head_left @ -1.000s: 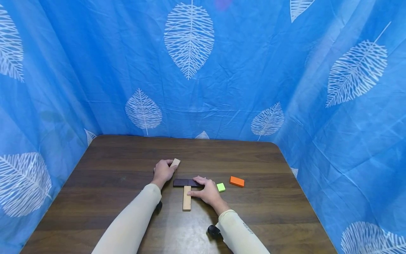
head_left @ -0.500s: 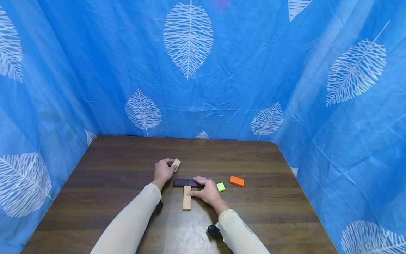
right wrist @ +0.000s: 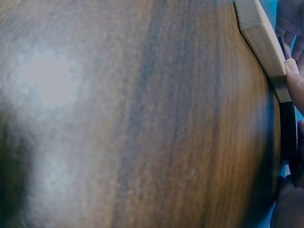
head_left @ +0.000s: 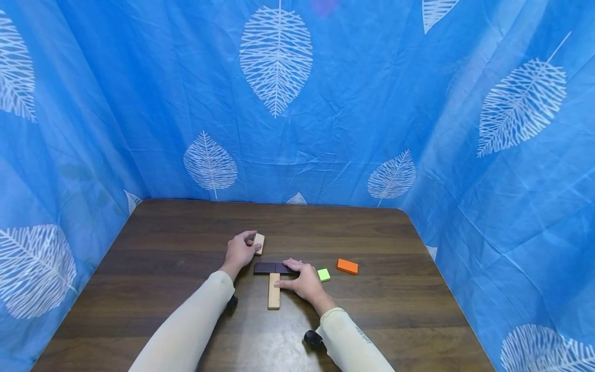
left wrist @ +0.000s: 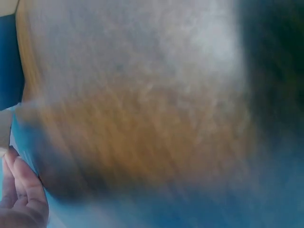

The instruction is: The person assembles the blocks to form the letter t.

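Observation:
My left hand (head_left: 238, 251) pinches a pale wooden block (head_left: 259, 245) between thumb and fingers, beyond two dark blocks (head_left: 265, 268) laid end to end. A second pale wooden block (head_left: 273, 297) runs from their near side toward me, making a T. My right hand (head_left: 304, 280) rests over this group, its fingers on the right-hand dark block and its thumb touching the near wooden block. In the right wrist view the thumb (right wrist: 295, 83) lies against that wooden block (right wrist: 266, 45). Only part of the left hand (left wrist: 24, 192) shows at the left wrist view's edge.
A lime-green block (head_left: 324, 275) lies just right of my right hand, and an orange block (head_left: 347, 266) lies farther right. Both are on the brown wooden table (head_left: 395, 310). A blue curtain (head_left: 325, 129) with white leaf prints hangs behind and at both sides.
The wooden block in my left hand has turned from a rightward slant to pointing more nearly straight away from me. My right hand and the other blocks have stayed put.

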`<state>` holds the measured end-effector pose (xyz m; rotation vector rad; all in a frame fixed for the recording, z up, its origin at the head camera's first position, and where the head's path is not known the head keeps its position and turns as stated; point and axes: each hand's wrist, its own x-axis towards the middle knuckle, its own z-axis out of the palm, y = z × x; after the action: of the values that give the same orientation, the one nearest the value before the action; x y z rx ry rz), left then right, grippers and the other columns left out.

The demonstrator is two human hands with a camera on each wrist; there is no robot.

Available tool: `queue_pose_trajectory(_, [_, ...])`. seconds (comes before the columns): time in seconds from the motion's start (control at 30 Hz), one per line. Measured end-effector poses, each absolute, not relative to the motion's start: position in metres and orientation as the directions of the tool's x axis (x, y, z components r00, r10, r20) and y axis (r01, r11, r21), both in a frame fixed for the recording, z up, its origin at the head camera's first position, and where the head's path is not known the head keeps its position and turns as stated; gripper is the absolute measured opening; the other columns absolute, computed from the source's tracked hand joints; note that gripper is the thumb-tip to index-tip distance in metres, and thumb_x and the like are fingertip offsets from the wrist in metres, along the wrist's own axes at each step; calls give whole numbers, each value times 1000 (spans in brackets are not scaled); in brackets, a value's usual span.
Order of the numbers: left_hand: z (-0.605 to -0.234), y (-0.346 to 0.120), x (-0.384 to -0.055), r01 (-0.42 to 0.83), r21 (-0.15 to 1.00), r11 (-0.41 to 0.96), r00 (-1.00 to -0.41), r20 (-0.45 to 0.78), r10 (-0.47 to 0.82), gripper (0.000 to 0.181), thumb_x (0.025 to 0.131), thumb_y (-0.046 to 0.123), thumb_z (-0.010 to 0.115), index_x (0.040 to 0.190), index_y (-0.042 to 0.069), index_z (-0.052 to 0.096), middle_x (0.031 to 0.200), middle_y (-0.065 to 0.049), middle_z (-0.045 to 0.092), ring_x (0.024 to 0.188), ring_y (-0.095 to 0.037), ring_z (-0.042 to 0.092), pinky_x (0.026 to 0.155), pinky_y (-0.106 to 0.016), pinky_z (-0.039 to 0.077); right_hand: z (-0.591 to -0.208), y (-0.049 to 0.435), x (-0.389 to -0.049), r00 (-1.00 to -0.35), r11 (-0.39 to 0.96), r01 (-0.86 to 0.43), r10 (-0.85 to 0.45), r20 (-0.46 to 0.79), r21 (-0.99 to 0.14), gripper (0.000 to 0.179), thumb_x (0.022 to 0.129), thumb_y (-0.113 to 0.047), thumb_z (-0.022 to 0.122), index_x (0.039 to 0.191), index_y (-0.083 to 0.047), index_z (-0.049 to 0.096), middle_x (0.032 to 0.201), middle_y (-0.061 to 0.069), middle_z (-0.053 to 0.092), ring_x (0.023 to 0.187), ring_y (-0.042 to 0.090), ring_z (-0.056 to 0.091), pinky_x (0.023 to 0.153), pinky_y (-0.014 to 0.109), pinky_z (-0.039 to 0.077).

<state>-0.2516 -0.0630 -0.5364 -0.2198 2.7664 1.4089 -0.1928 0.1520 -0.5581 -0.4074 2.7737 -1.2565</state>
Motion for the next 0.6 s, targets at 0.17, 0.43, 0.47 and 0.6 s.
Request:
queue_pose_trajectory(0.17, [-536,-58,-249,-120,823,555,-992,-84,-90,43,92,16,76,133,10,65,106,-11,67,101,-30,62,89,-47,50,-558,152,-193,-965,637,-200,-260,36,-745,67,74,-41,90,129,-9,70,137,12,61,133,35,49,110,50,35])
queue_pose_trajectory(0.43, [-537,-50,-243,-106,836,538,-994,-89,-57,41,89,19,80,127,12,67,93,-4,68,89,-24,62,81,-42,50,-558,152,-192,-965,625,-194,-262,31,-756,67,74,-41,90,129,-9,70,137,13,60,134,37,48,110,51,34])
queue_pose_trajectory(0.47, [-537,-49,-243,-107,838,535,-994,-93,-53,41,89,19,80,127,12,67,93,-4,68,88,-24,62,80,-42,50,-558,152,-192,-965,621,-193,-262,31,-759,67,74,-40,90,129,-9,70,137,14,60,134,37,48,110,51,34])
queue_pose_trajectory(0.6, [-537,-47,-240,-111,839,533,-994,-103,-45,41,88,21,81,125,12,66,91,-3,68,84,-22,62,77,-40,50,-558,151,-191,-965,617,-191,-261,31,-764,67,74,-40,90,129,-7,69,137,14,60,134,37,48,110,51,34])
